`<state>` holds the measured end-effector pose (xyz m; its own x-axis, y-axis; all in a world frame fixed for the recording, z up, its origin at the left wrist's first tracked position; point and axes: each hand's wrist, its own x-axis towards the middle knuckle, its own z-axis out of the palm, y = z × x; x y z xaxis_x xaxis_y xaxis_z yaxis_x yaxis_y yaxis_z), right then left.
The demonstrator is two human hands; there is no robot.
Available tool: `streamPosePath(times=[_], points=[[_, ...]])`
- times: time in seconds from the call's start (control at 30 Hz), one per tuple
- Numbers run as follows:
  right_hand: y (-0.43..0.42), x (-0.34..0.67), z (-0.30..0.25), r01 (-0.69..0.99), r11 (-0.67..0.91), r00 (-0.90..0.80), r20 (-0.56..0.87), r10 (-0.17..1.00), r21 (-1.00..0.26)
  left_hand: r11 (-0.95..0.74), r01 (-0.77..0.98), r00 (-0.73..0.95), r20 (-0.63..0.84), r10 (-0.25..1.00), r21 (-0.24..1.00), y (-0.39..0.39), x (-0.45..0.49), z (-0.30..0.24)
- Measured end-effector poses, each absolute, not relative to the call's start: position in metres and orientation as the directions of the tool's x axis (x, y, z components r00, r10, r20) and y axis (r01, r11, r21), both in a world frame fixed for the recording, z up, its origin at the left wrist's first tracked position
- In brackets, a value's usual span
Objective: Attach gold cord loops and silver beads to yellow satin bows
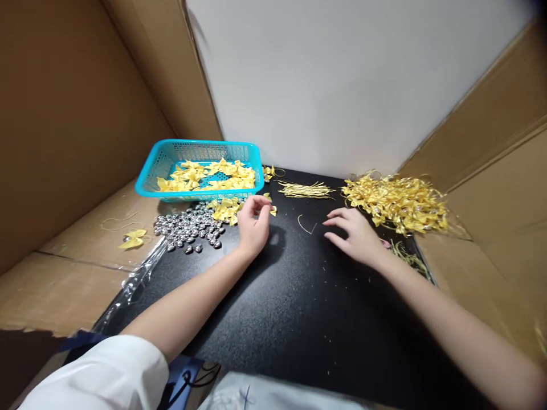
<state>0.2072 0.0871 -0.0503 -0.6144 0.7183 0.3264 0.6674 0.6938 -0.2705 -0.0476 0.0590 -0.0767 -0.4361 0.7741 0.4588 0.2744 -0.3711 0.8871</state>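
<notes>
My left hand (pixel 255 226) is closed in a pinch on a yellow ribbon flower (pixel 274 211), whose petals show past the fingertips; the rest is covered by the fingers. Just left of this hand lie loose yellow ribbon flowers (pixel 225 210) and a spread of small, round silver bells (pixel 190 226). My right hand (pixel 352 234) hovers over the black tabletop with fingers apart and nothing in them. Between the hands, a short bent piece of yellow cord (pixel 306 230) rests on the table. Beyond it is a bundle of cut yellow cords (pixel 305 189).
A turquoise basket (pixel 199 196) with yellow flowers stands at the back left. At the right is a heap of finished-looking flowers with cords (pixel 397 202), with greenish cord strands (pixel 408 257) below it. Cardboard (pixel 77 279) borders the black table (pixel 265 319); a single corded flower (pixel 133 239) lies there.
</notes>
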Motion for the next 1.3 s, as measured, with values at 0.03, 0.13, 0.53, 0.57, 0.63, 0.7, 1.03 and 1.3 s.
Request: streamPosePath(times=[0.03,0.13,0.53,0.57,0.63,0.7,1.03,1.3], points=[[0.088,0.193,-0.052,0.69,0.672,-0.626,0.245,0.74,-0.268,-0.37,0.291,-0.455,0.468,0.757,0.882,0.063,-0.054,-0.077],[0.095,0.165,-0.055,0.725,0.637,-0.633,0.113,0.766,-0.262,-0.357,0.34,-0.487,0.487,0.725,0.87,0.07,-0.066,-0.078],[0.12,0.181,-0.051,0.63,0.733,-0.757,0.008,0.653,-0.259,-0.387,0.636,-0.006,0.506,0.862,0.667,0.054,-0.049,-0.075],[0.119,0.18,-0.053,0.617,0.742,-0.768,0.005,0.64,-0.261,-0.388,0.658,0.028,0.493,0.869,0.646,0.053,-0.048,-0.075],[0.117,0.177,-0.056,0.599,0.758,-0.785,0.001,0.62,-0.258,-0.392,0.709,0.097,0.469,0.878,0.587,0.053,-0.048,-0.075],[0.112,0.174,-0.058,0.589,0.771,-0.794,0.002,0.608,-0.244,-0.429,0.746,0.204,0.439,0.875,0.509,0.053,-0.047,-0.075],[0.077,0.181,-0.05,0.558,0.79,-0.796,0.104,0.596,-0.255,-0.605,0.627,0.529,0.302,0.793,0.491,0.043,-0.026,-0.076],[0.071,0.196,-0.04,0.604,0.737,-0.749,0.101,0.655,-0.305,-0.537,0.447,0.537,0.265,0.801,0.716,0.043,-0.029,-0.062]])
